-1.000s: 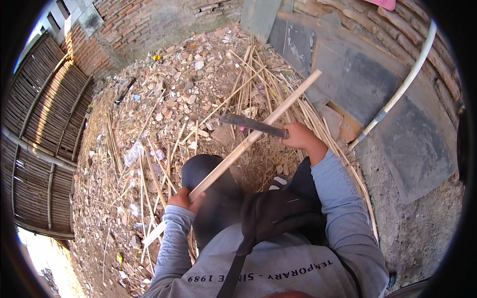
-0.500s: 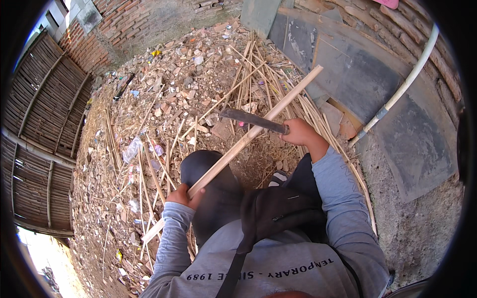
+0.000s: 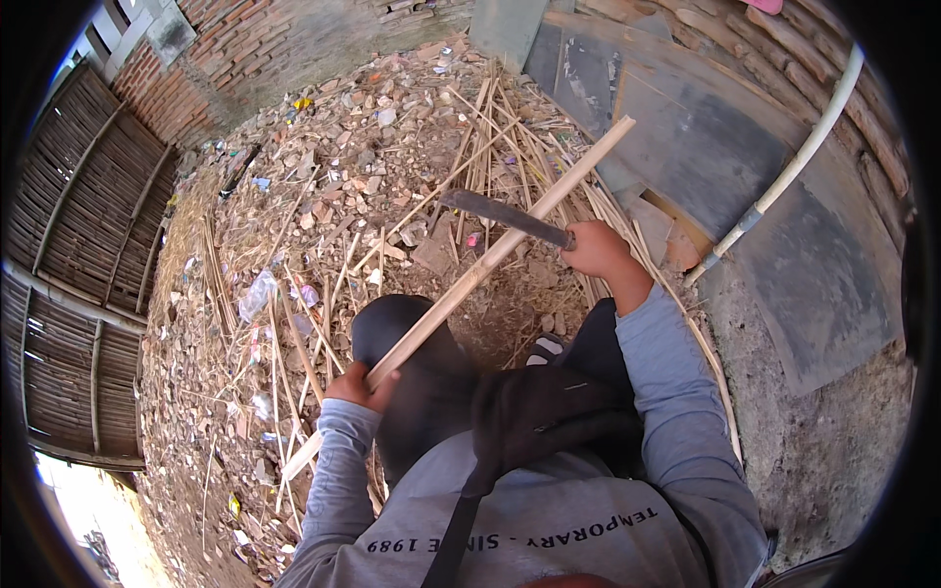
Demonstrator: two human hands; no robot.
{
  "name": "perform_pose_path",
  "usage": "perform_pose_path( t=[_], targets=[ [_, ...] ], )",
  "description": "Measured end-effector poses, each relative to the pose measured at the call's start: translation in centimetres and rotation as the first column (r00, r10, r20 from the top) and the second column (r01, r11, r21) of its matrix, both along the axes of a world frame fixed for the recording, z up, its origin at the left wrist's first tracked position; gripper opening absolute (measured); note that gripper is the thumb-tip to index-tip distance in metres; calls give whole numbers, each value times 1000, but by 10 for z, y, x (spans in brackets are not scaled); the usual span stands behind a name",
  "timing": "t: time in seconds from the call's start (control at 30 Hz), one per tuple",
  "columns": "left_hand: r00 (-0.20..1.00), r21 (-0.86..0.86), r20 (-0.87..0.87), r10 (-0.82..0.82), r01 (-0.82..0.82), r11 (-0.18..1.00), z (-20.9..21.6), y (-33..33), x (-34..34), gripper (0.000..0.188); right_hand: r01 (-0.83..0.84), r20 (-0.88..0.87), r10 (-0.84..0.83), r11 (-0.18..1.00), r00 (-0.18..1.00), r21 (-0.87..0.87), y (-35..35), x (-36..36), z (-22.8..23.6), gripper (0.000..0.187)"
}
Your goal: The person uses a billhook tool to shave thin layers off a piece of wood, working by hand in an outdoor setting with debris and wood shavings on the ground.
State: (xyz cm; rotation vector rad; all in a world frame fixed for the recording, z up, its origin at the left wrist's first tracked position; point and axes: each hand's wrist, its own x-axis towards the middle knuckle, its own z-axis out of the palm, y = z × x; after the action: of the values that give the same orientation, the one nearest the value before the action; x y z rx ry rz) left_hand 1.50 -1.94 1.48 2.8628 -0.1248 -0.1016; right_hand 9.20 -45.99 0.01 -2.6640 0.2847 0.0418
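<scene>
My left hand [image 3: 363, 388] is closed around the near part of a long, pale strip of wood or bamboo [image 3: 453, 296]. The strip slants up and away to the right across my left knee, its near end sticking out past my hand. In my right hand [image 3: 596, 249] is a machete [image 3: 495, 210] with a dark, worn blade; its handle is hidden in my fist. The blade points left and crosses over the strip, beyond my knee. Whether its edge touches the strip I cannot tell.
Loose strips [image 3: 485, 147] lie piled ahead, with more sticks [image 3: 294, 338] at left. Brick rubble and litter [image 3: 343, 186] cover the ground. Dark sheets [image 3: 711, 147] and a pale pole [image 3: 804, 152] lean at right. A woven bamboo panel [image 3: 74, 225] stands at far left.
The machete has shifted a little along the strip toward its far end, its tip now farther from me. My left hand keeps its grip in nearly the same place.
</scene>
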Motion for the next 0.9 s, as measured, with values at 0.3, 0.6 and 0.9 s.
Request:
perform_pose_path(
  t=[0.3, 0.6, 0.9],
  targets=[
    [999, 20, -34, -6, 7, 1000, 1, -1, 3, 61, -28, -100, 25, 999, 995, -26, -7, 4, -11, 29],
    [999, -69, -26, -29, 27, 997, -7, 8, 8, 63, -176, -105, 167, 981, 980, -77, 2, 3, -14, 31],
    [999, 11, -23, -28, 28, 1000, -4, 5, 7, 62, -17, 2, 17, 1000, 1000, -13, 0, -1, -19, 30]
  ],
)
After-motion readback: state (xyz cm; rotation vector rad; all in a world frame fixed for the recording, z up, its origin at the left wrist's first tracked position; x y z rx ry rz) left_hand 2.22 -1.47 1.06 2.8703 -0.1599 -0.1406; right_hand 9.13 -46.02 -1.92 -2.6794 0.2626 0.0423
